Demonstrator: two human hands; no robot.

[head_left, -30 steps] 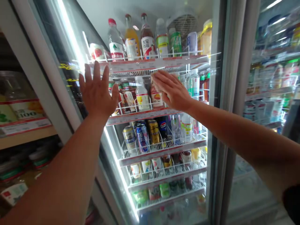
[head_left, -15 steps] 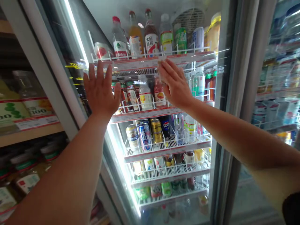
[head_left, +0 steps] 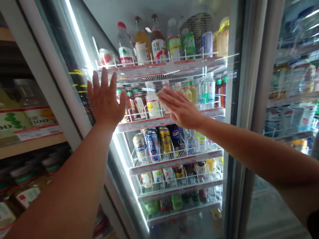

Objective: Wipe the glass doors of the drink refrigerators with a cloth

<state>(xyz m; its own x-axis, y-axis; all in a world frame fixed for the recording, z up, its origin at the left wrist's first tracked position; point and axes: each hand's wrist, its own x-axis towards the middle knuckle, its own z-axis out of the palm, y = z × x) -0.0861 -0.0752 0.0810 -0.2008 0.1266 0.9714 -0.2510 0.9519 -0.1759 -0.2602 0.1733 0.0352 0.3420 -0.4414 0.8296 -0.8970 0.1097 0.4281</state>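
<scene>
A glass door (head_left: 119, 199) of a lit drinks cooler stands in front of me. Spread out on the left, my left hand (head_left: 105, 99) lies flat against the glass, palm forward, with fingers apart. My right hand (head_left: 180, 108) is at the middle of the pane, before the second shelf, fingers stretched out and slanting up to the left. It is slightly blurred, and its palm side is hidden, so I cannot tell whether something thin lies under it. Behind the glass are a white-capped bottle (head_left: 152, 101) and a price rail (head_left: 142, 124).
Several wire shelves hold drinks, among them a red-capped water bottle (head_left: 125, 46), a gold can (head_left: 165, 141) and a blue can (head_left: 153, 146). A metal door frame (head_left: 253, 83) runs down the right. To the left, a shelf (head_left: 35, 141) carries juice bottles.
My right hand has slid down and a little left across the glass, its fingers now slanting more sideways. My left hand keeps its place on the pane. The view has shifted slightly.
</scene>
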